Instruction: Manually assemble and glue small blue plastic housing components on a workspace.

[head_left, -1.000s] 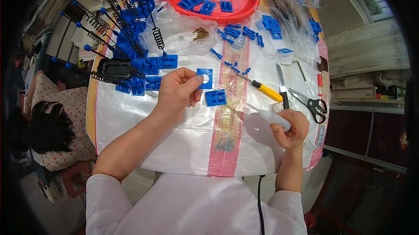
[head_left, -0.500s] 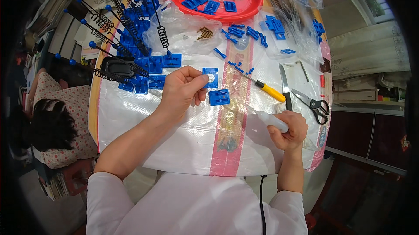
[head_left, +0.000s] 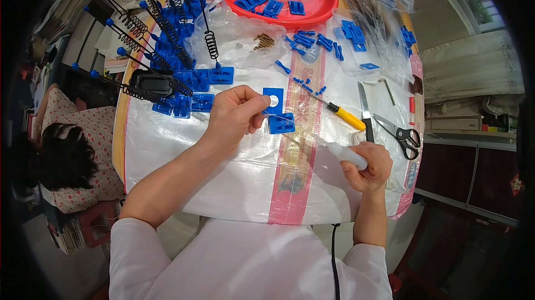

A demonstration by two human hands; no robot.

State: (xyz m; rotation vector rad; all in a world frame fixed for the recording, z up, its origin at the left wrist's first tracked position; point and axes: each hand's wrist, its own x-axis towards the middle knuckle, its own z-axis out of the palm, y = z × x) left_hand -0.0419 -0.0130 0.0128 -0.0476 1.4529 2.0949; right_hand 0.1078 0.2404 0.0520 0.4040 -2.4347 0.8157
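Observation:
Between thumb and fingers my left hand (head_left: 237, 111) pinches a small blue square plate (head_left: 272, 93) with a pale round spot in its middle; I cannot tell whether that spot is a hole or a disc. Just below it a blue plastic base (head_left: 281, 124) rests on the woven sheet. My right hand (head_left: 370, 166) is wrapped round a translucent squeeze bottle (head_left: 351, 157), tilted so its thin tip points up and left. That tip is faint, reaching toward the base and the plate.
Rightward lie a yellow-handled screwdriver (head_left: 350, 118), a knife (head_left: 364, 105), scissors (head_left: 402, 133) and a hex key (head_left: 387, 91). A red basin (head_left: 312, 17) of blue parts stands behind, near a pile of screws (head_left: 264, 42). Blue bases with black springs (head_left: 210, 45) crowd the left.
The pinched blue plate has shifted very slightly right and down. The bottle and both arms stay almost where they were.

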